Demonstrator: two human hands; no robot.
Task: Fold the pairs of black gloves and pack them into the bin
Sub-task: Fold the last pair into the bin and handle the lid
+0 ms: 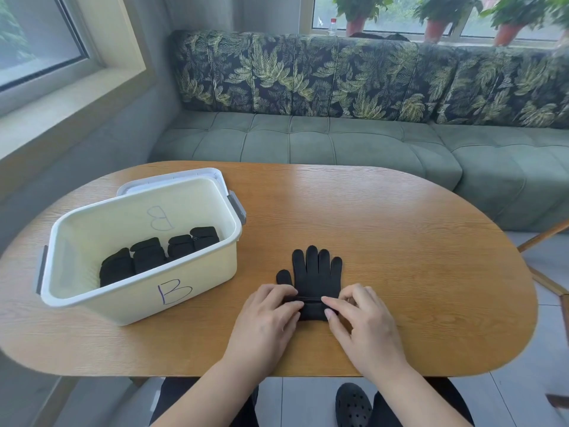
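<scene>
At my left the cream bin [209,269] stands on the wooden table [400,241], open at the top, with a letter B drawn on its near wall and another on the inside of its far wall. It sits partly on its own white lid [172,177], whose far edge shows behind it. Inside the bin I count four folded black bundles [147,257], lying in a row from the near left corner toward the far right, each touching the next.

To the right of the bin, and apart from it, one flat black glove [314,272] lies on the table in front of me. Its long axis runs straight away from me: the four fingers point toward the sofa [308,140], the thumb sticks out on the left, and the cuff is nearest my body. I cannot tell whether a second glove lies under it. The cuff end is turned over into a thick band.

My left hand [264,318] has its fingers curled over the left end of that band, gripping it. My right hand [369,325] pinches the right end between forefinger and thumb, the other fingers bent above.

On the sill beyond the sofa I count three potted plants [355,26]
</scene>
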